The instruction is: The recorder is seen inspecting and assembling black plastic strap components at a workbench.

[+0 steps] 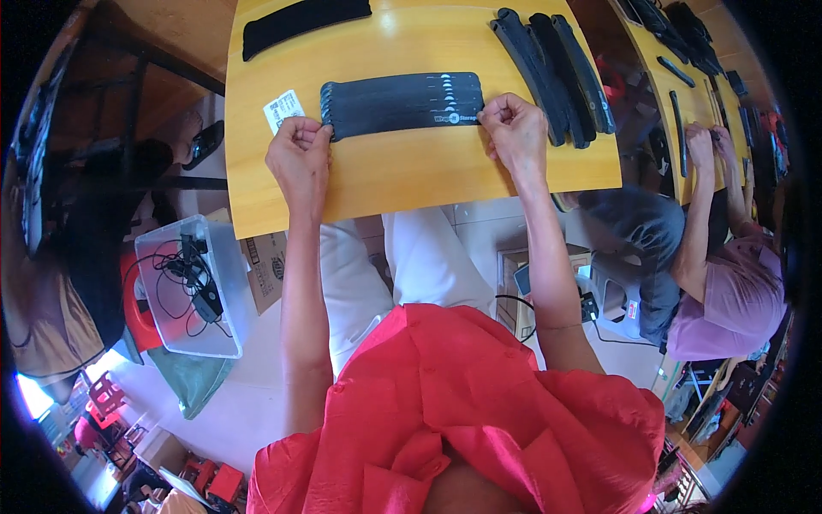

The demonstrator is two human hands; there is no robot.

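The bench is smooth yellow wood with a soft sheen. On it, the fanned stack of black straps looks like matt woven cloth, and the small label card like white paper. Beside the bench, the storage bin is clear, glossy plastic.

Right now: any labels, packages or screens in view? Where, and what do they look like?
White label card: on the yellow table, just left of the black straps and above the left hand; small rectangle, dark print.
Cardboard box: floor under the table edge; brown, dark printing.
Clear plastic bin: floor, left; holds black cables.
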